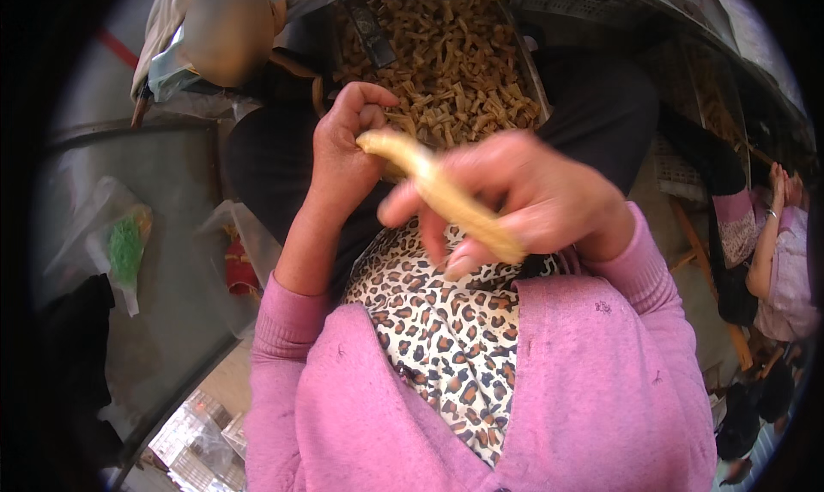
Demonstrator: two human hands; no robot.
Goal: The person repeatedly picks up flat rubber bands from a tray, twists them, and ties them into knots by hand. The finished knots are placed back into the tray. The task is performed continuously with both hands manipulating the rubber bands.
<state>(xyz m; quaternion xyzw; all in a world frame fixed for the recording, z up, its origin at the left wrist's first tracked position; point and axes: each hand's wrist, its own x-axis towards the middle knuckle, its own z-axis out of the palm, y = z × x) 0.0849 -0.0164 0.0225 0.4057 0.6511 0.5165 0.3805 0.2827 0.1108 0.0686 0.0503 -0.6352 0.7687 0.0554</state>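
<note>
A long, pale-yellow strip (pixel 450 196), apparently rolled bean curd skin, slants across in front of both hands, blurred by motion. My left hand (pixel 351 138) has its fingers curled around the strip's upper end, which bends there. My right hand (pixel 534 196) is also blurred, its fingers partly spread. The strip's lower end lies over its thumb side, and whether the fingers grip it is unclear. Just beyond the hands, between my knees, a container (pixel 524 60) is filled with short knotted pieces (pixel 444 60) of similar brownish-yellow material.
A dark flat object (pixel 370 31) lies on the knotted pieces. A round, blurred thing (pixel 228 31) stands at upper left. Plastic bags (pixel 96 228), one with green material (pixel 125 247), lie at left. Another person's hands (pixel 785 186) show at right, near a wooden leg (pixel 711 286).
</note>
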